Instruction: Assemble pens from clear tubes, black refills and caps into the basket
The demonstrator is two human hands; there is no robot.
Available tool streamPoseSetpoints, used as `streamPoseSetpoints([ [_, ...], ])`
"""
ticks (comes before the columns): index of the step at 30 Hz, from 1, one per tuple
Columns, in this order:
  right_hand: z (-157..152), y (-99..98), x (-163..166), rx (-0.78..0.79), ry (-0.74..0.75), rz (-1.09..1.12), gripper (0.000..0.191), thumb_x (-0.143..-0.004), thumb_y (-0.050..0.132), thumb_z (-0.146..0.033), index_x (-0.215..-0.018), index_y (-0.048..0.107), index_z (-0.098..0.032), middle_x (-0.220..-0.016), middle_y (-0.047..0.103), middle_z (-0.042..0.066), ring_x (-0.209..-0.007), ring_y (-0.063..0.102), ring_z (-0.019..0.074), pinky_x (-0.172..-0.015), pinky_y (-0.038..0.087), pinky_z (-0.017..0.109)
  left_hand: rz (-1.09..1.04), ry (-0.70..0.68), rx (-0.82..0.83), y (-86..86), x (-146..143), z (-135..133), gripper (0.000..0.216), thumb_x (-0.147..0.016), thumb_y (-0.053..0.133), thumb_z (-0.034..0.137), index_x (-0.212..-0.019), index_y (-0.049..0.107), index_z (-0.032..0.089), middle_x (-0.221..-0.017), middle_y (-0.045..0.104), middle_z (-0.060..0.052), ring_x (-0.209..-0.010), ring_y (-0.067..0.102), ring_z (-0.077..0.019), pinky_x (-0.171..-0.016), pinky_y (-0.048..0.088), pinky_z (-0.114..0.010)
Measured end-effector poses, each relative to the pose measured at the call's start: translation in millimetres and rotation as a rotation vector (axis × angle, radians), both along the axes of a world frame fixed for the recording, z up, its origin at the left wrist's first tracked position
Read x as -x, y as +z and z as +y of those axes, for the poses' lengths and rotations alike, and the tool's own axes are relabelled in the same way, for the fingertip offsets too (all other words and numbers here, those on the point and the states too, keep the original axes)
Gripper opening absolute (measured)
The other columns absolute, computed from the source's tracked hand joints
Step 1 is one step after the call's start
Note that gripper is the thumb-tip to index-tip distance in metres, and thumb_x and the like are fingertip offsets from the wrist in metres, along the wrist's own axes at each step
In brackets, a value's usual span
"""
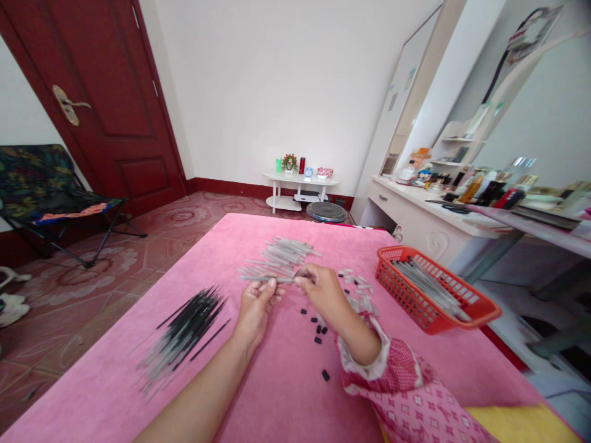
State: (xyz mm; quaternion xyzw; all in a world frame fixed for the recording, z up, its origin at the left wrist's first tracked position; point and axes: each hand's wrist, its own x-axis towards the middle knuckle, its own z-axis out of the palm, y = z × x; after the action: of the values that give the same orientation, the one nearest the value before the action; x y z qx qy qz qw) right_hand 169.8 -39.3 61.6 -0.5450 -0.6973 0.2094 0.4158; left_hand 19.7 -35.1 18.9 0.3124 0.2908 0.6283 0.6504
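My left hand (257, 307) pinches a slim translucent pen barrel (265, 279), lying roughly level between thumb and fingers. At the barrel's right end, the fingertips of my right hand (321, 289) are closed on something small and dark, mostly hidden. Just beyond both hands lies a pile of similar translucent barrels (284, 251) on the pink cloth. Black-inked pen refills (189, 329) are heaped to the left. Small black sleeves (318, 330) and clear plastic caps (364, 303) lie scattered beside and under my right forearm.
A red plastic basket (429, 314) of grey, stick-like pieces stands on the right of the pink-covered table (277, 394). Yellow cloth (517, 424) shows at the near right corner. Beyond are a crowded dresser (415, 206), a small white stand (281, 202) and a folding chair (60, 184).
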Motion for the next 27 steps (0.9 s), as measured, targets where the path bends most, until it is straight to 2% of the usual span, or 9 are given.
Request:
streamPoseSetpoints([
  [5,-7.2,8.2,3.8,0.001,-0.071,-0.166,0.011,-0.078,0.051,-0.021,-0.07,0.058,-0.017,-0.061,0.06,0.0,-0.057,0.052,0.0115,-0.056,0.033,0.021,0.012,0.012,-0.017,-1.4,-0.9,0.1,0.031,-0.063,0.075,0.025,-0.087,0.059,0.012,-0.067,0.063,0.0,-0.056,0.059,-0.0078,-0.052,0.045,-0.016],
  [11,-12.3,13.2,8.3,0.01,-0.148,-0.382,0.025,-0.086,0.041,-0.025,-0.068,0.057,-0.017,-0.061,0.06,0.004,-0.058,0.053,0.0136,-0.055,0.029,0.023,0.048,0.013,-0.055,-3.9,-2.1,-0.5,0.029,-0.066,0.073,0.024,-0.088,0.058,0.012,-0.067,0.064,0.0,-0.056,0.059,-0.0077,-0.052,0.045,-0.017],
  [14,-11.9,12.0,7.1,0.021,-0.136,-0.347,0.029,-0.087,0.04,-0.029,-0.067,0.056,-0.017,-0.062,0.06,0.003,-0.058,0.053,0.0134,-0.055,0.03,0.023,0.032,0.021,-0.035,-2.2,-2.2,-0.8,0.03,-0.064,0.074,0.024,-0.086,0.059,0.012,-0.067,0.063,0.0,-0.055,0.059,-0.0075,-0.052,0.045,-0.017],
  [17,-10.8,9.6,5.0,0.004,-0.073,-0.259,0.023,-0.084,0.047,-0.033,-0.072,0.058,-0.017,-0.066,0.062,0.003,-0.061,0.054,0.0132,-0.056,0.032,0.022,0.003,0.037,-0.002,-0.1,-1.3,-0.2,0.031,-0.061,0.076,0.025,-0.084,0.06,0.012,-0.067,0.063,0.0,-0.055,0.058,-0.0073,-0.052,0.045,-0.017],
  [21,-8.1,3.0,2.6,-0.041,-0.007,-0.191,0.007,-0.077,0.055,-0.023,-0.073,0.058,-0.018,-0.064,0.06,0.0,-0.061,0.053,0.0129,-0.056,0.033,0.021,0.0,0.044,0.023,0.4,-0.4,0.6,0.031,-0.059,0.077,0.027,-0.079,0.059,0.012,-0.065,0.063,0.001,-0.056,0.059,-0.0072,-0.053,0.045,-0.016],
  [27,-4.7,-3.1,1.4,-0.049,-0.007,-0.116,0.007,-0.072,0.058,-0.02,-0.065,0.057,-0.018,-0.057,0.055,-0.002,-0.055,0.048,0.0119,-0.053,0.031,0.021,-0.001,0.036,0.033,-0.7,-0.4,-0.4,0.03,-0.059,0.078,0.027,-0.077,0.059,0.012,-0.062,0.061,0.002,-0.055,0.058,-0.0067,-0.051,0.045,-0.015],
])
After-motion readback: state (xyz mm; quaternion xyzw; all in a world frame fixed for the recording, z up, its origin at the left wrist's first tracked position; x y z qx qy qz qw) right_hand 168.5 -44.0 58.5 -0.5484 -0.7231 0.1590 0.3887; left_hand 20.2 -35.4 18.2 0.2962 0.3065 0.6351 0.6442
